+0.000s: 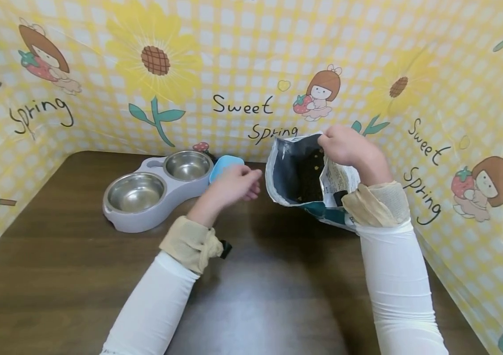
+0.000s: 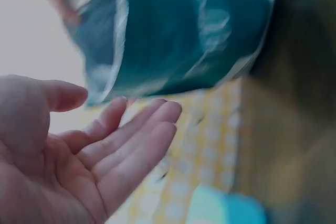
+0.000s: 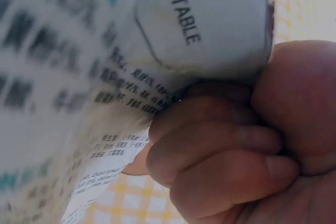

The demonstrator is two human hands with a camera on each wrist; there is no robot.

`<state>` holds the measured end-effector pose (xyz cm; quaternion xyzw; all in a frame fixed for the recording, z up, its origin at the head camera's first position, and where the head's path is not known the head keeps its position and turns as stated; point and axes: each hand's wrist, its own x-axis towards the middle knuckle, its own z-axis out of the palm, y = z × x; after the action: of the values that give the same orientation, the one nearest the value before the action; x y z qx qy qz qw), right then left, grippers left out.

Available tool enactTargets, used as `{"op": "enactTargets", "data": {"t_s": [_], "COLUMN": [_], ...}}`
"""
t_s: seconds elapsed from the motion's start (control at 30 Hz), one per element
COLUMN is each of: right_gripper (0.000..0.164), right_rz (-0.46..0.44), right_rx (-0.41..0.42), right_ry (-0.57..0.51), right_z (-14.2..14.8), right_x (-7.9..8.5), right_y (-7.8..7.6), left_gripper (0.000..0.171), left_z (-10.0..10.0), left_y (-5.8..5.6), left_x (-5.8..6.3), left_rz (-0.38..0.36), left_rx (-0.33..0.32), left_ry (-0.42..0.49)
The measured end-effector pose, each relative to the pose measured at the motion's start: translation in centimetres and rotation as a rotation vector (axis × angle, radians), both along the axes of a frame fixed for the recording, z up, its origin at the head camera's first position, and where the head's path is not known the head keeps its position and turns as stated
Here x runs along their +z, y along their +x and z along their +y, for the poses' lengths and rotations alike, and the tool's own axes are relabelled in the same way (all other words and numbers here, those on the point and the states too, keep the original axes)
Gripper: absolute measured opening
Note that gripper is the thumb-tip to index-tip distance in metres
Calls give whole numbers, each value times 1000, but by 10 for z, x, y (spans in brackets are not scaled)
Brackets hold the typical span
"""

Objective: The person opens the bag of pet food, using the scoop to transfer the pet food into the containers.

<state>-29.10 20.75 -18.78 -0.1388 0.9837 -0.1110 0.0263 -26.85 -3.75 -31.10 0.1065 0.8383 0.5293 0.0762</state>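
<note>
My right hand (image 1: 348, 148) grips the top edge of a pet food bag (image 1: 337, 185), its fingers curled against the printed white panel (image 3: 173, 30). The bag's mouth gapes toward the left, and dark brown kibble (image 1: 311, 177) with a few yellowish bits shows inside. Its teal side (image 2: 173, 30) fills the upper left wrist view. Just left of the mouth is my left hand (image 1: 235, 186), holding nothing. In the left wrist view its fingers are extended and a little bent, the fingertips right by the bag's rim.
A pale grey double feeder (image 1: 176, 195) with two steel bowls, a larger one (image 1: 137, 193) and a smaller one (image 1: 187, 165), stands to the left. A light blue item (image 1: 226, 161), partly hidden by my left hand, lies beside it. Yellow checked cloth (image 1: 242, 64) walls the brown table (image 1: 78, 266).
</note>
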Motion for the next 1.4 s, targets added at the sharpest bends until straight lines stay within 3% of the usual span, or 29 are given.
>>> {"op": "enactTargets", "data": {"t_s": [0.07, 0.17, 0.23, 0.33, 0.53, 0.83, 1.1, 1.4], "right_gripper": [39, 40, 40, 40, 42, 44, 42, 42], "right_rz": [-1, 16, 40, 72, 85, 28, 31, -4], "right_rx": [6, -6, -29, -49, -103, -137, -129, -98], "right_ry": [-17, -54, -85, -147, -259, -270, -215, -239], "right_z": [2, 7, 10, 14, 21, 21, 23, 18], "right_x": [1, 0, -1, -2, -7, -7, -4, -5], "right_y": [-1, -1, 0, 2, 6, 6, 7, 6], "left_gripper": [41, 45, 46, 45, 39, 65, 45, 32], "left_z": [-18, -42, -53, -60, -59, -73, -64, -62], "left_y": [2, 6, 9, 12, 10, -8, -13, -19], "left_x": [6, 11, 10, 5, -9, -28, -40, -53], "left_rz": [23, 62, 54, -21, -160, -76, -204, -179], "left_rx": [59, 131, 126, 82, 54, 34, 26, 4], "left_ry": [-104, -395, -588, -711, -659, -662, -644, -723]}}
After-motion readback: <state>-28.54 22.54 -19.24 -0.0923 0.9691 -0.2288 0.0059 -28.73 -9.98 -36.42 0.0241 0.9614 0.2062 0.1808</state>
